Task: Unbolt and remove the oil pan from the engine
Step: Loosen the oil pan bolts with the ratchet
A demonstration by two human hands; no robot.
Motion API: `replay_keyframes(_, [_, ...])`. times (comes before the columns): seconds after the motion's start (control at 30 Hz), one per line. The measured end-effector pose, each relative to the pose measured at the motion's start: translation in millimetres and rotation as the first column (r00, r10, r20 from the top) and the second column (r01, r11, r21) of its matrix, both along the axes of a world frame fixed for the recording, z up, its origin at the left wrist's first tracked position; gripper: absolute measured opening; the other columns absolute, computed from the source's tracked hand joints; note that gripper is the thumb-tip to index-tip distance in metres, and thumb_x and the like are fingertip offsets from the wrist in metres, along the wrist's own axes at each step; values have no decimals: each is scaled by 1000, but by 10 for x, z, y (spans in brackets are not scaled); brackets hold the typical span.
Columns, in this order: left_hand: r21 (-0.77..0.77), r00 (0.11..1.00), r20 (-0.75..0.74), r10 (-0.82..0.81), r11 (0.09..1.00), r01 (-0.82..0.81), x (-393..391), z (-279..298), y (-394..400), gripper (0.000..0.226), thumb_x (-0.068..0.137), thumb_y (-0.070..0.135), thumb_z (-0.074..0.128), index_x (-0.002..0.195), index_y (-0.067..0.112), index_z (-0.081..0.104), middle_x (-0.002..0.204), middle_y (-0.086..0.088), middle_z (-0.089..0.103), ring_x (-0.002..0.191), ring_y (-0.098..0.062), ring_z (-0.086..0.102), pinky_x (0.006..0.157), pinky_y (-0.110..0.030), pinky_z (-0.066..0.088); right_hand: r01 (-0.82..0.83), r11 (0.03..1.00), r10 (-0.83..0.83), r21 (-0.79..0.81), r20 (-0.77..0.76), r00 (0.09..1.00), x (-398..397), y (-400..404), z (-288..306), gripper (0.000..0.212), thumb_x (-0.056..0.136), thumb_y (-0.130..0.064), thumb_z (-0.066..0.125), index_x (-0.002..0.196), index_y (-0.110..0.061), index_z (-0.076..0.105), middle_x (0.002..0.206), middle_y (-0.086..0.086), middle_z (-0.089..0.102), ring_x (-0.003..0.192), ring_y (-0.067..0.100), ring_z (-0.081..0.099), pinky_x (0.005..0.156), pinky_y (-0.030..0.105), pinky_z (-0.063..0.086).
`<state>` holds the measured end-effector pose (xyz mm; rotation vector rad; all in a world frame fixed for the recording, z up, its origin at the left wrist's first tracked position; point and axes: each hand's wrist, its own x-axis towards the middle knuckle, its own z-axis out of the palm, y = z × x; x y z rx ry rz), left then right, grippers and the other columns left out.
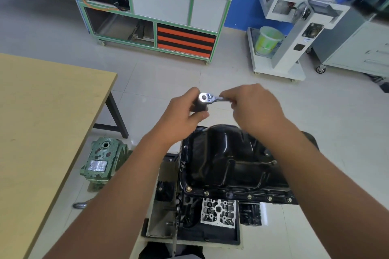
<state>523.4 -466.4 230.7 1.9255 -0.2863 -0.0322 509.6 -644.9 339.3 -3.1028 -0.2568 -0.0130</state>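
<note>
A black oil pan (pixel 229 160) sits on top of the upturned engine (pixel 216 212) below my arms. Several brass-coloured bolts (pixel 249 196) line its near flange. Both hands are raised above the pan's far end and share a chrome ratchet wrench (pixel 207 98). My left hand (pixel 181 115) grips the dark socket under the ratchet head. My right hand (pixel 252 105) holds the ratchet's handle, which is mostly hidden by its fingers.
A wooden table (pixel 42 124) stands to the left. A green cast housing (pixel 103 160) lies on the floor beside the engine. A green-framed cabinet (pixel 160 17) and a white wheeled machine (pixel 290 33) stand at the back, with tiled floor between.
</note>
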Motion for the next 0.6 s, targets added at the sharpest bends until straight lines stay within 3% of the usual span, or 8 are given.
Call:
replay_keyframes(0.1, [-35, 994, 48, 103, 994, -101, -7, -62, -10, 24, 92, 9, 74, 97, 24, 55, 92, 10, 73, 84, -3, 71, 74, -32, 59, -109, 977, 152, 184, -237, 960, -354, 141, -7, 8, 89, -27, 63, 82, -24, 60, 66, -2, 63, 65, 23, 63, 53, 35, 47])
replay_keyframes(0.17, [-24, 991, 80, 112, 994, -110, -15, -44, -61, 24, 92, 8, 72, 95, 24, 54, 87, 14, 70, 80, 1, 69, 69, -20, 52, -44, 937, 200, 345, -431, 880, -396, 146, 72, 26, 85, -36, 71, 70, -20, 57, 56, -3, 67, 57, 14, 67, 58, 33, 52])
replay_keyframes(0.23, [-31, 994, 63, 91, 996, -89, -26, -8, -83, 28, 92, 10, 73, 93, 29, 53, 83, 18, 67, 73, 3, 65, 66, -17, 48, -77, 973, 166, 219, -422, 892, -254, 59, 160, 24, 81, -29, 75, 66, -19, 61, 54, -4, 67, 60, 14, 68, 61, 33, 53])
replay_keyframes(0.3, [-10, 999, 32, 41, 999, -40, -25, 7, -41, 28, 91, 14, 76, 101, 34, 59, 88, 17, 67, 75, 0, 67, 70, -31, 57, -60, 994, 83, 87, -290, 953, -70, -32, 217, 10, 85, -16, 71, 79, -24, 72, 71, -7, 71, 78, 21, 68, 72, 34, 54])
replay_keyframes(0.37, [51, 1000, 20, -17, 999, 16, -30, 9, -8, 33, 90, 15, 76, 110, 37, 62, 95, 15, 67, 86, -4, 69, 77, -41, 61, -7, 1000, 5, -25, -100, 995, 36, -71, 211, 35, 90, -9, 63, 105, -38, 76, 91, -12, 68, 92, 22, 60, 83, 33, 49])
replay_keyframes(0.43, [69, 999, 39, -24, 997, 21, -33, 3, -11, 32, 90, 11, 75, 111, 34, 63, 96, 12, 64, 88, -8, 69, 76, -43, 60, 19, 997, -21, -68, -20, 1000, 41, -47, 133, 41, 91, -5, 58, 112, -37, 75, 87, -7, 58, 86, 23, 52, 75, 31, 42])
replay_keyframes(0.53, [45, 997, 69, 38, 998, -41, -33, -13, -39, 31, 89, 4, 73, 107, 28, 65, 92, 10, 64, 84, -14, 68, 71, -36, 55, 1, 1000, -3, -21, -95, 995, -161, 40, 23, 21, 85, -12, 61, 98, -23, 73, 78, -2, 58, 72, 25, 59, 63, 30, 46])
replay_keyframes(0.6, [8, 995, 78, 66, 998, -66, -26, -4, -45, 39, 88, -1, 71, 96, 37, 63, 85, 18, 64, 77, -1, 64, 71, -21, 48, -13, 976, 84, 218, -323, 943, -321, 101, 57, 9, 84, -27, 69, 81, -19, 68, 68, -4, 68, 65, 21, 67, 65, 33, 55])
